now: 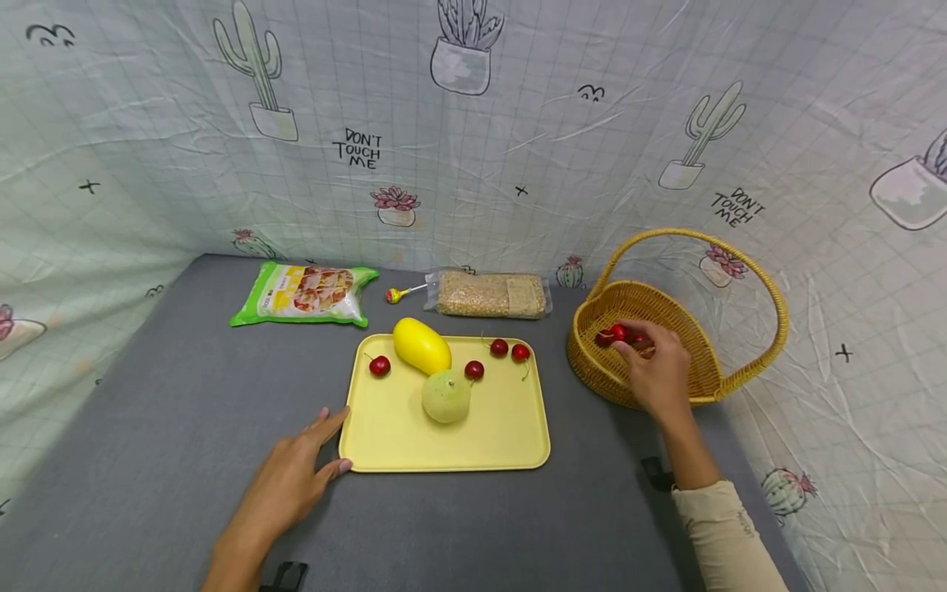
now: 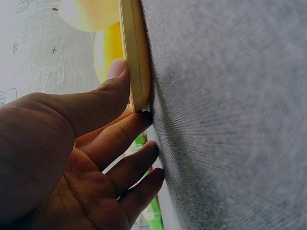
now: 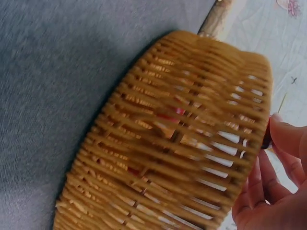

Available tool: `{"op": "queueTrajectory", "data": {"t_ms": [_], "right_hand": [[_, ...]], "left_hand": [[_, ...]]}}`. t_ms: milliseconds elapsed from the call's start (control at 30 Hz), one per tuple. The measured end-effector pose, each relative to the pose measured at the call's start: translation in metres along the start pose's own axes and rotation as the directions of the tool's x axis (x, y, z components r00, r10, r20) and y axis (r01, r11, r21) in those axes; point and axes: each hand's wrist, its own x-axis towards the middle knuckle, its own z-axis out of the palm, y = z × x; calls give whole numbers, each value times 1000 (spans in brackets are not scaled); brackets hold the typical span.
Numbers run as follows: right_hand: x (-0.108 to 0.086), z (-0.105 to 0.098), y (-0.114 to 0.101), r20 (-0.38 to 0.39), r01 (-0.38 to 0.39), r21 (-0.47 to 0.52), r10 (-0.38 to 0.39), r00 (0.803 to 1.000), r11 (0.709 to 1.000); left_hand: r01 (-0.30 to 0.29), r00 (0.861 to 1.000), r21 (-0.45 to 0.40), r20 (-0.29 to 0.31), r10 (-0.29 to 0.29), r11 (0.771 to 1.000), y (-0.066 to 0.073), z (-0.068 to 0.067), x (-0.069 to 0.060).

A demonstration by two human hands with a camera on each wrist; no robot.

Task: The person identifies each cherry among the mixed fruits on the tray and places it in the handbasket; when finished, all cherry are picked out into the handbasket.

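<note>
My right hand (image 1: 661,366) is over the yellow wicker basket (image 1: 602,378) and pinches a red cherry (image 1: 619,331) between thumb and fingertips. More dark red cherries (image 1: 604,338) show beside the fingertips; the right wrist view gives glimpses of red through the weave. My left hand (image 1: 292,473) touches the near left corner of a pale yellow tray (image 1: 444,448), thumb and index finger against its rim and the other fingers spread. On the tray lie a yellow mango-shaped fruit (image 1: 422,345), a round pale green fruit (image 1: 446,396) and several stemmed cherries (image 1: 474,371).
Behind the tray lie a green and white food bag (image 1: 307,294), a wrapped lollipop (image 1: 396,294) and a clear pack of grains (image 1: 490,295). The basket's tall handle (image 1: 769,296) arches up at the right. A patterned cloth (image 1: 473,148) hangs behind the grey table (image 1: 185,395).
</note>
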Motion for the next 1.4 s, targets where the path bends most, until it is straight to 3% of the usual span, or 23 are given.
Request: {"op": "queueTrajectory", "data": {"t_ms": [400,900,1167,1400], "right_hand": [[8,-7,19,66,-86,-32,88,994,996],[26,-10,43,164,-119,-93,133,977,989],[33,-10,52,204,-85,-87,101,974,993],[37,-9,57,278,-99,-88,120,953,991]], "left_hand": [[5,1000,6,4,-5,1000,-2,2,1],[-1,1000,1,2,1,1000,-1,2,0],[4,1000,2,5,-4,1000,0,2,0],[4,1000,2,3,-4,1000,0,2,0]]}}
